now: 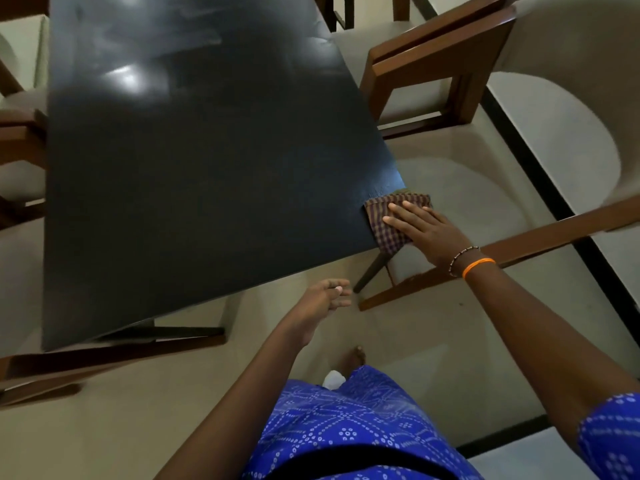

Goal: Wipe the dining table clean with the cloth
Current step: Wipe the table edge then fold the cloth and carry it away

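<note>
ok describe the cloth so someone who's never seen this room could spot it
Find the dark table and follow its right edge to the near corner. The cloth lies there, hanging slightly over the edge, under the right hand. It is the only checked, purple-brown fabric on the table.

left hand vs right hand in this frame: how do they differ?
The right hand lies flat with straight fingers on the checked cloth at the dark table's corner; the left hand hangs off the table, loosely curled, holding nothing. The right wrist carries an orange band and a beaded bracelet; the left wrist is bare. Both reach forward.
</note>
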`<state>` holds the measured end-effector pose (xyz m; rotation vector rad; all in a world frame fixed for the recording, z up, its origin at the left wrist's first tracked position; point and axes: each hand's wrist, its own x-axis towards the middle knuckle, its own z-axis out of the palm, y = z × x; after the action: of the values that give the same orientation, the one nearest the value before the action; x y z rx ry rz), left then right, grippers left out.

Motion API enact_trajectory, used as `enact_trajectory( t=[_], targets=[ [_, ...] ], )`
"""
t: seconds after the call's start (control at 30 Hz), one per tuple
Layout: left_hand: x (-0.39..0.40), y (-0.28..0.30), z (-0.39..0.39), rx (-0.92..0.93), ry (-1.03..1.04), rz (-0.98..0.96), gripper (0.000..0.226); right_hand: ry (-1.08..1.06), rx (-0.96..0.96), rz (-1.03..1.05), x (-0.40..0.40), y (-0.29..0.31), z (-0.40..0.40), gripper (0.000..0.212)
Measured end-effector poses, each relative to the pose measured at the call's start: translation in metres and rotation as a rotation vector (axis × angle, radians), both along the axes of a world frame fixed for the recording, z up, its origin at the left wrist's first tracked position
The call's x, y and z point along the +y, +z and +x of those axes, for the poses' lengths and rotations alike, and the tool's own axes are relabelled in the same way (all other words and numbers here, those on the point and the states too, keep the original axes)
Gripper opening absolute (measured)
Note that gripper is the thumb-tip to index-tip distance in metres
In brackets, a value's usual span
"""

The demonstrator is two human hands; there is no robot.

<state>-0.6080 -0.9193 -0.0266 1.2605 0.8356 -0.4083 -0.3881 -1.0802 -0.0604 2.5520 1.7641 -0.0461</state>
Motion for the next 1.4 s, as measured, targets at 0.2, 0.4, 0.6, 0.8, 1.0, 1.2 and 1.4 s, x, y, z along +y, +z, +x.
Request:
enact_trajectory(
  t=[0.2, 0.4, 0.6, 0.8, 1.0, 1.2, 1.4],
  targets=[
    [-0.032, 0.0, 0.025, -0.003, -0.115, 0.058, 0.024, -0.119, 0.211, 0.08, -0.034, 0.001, 0.026, 0.079],
    [-0.068, 0.011, 0.064, -0.007, -0.258, 0.102, 0.028, -0.632, 0.542, 0.46, -0.062, 0.006, 0.03, 0.058],
    [-0.12, 0.03, 0.13, -0.172, -0.265, 0.137, 0.027, -0.962, 0.99, 0.904, -0.089, 0.023, 0.004, 0.045],
    [-0.198, 0.045, 0.194, -0.282, -0.36, 0.077, 0.021, -1.089, 1.247, 1.289, -0.141, 0.041, -0.015, 0.045],
    [-0.268, 0.046, 0.238, -0.354, -0.535, 0.252, 0.051, -1.267, 1.269, 1.542, -0.21, 0.046, 0.002, 0.042],
    [-0.327, 0.036, 0.308, -0.472, -0.588, 0.279, 0.024, -1.283, 1.145, 1.575, -0.278, 0.047, 0.059, 0.04],
    [-0.392, 0.048, 0.405, -0.369, -0.479, 0.034, 0.012, -1.444, 1.153, 1.417, -0.344, 0.05, 0.158, 0.028]
  ],
)
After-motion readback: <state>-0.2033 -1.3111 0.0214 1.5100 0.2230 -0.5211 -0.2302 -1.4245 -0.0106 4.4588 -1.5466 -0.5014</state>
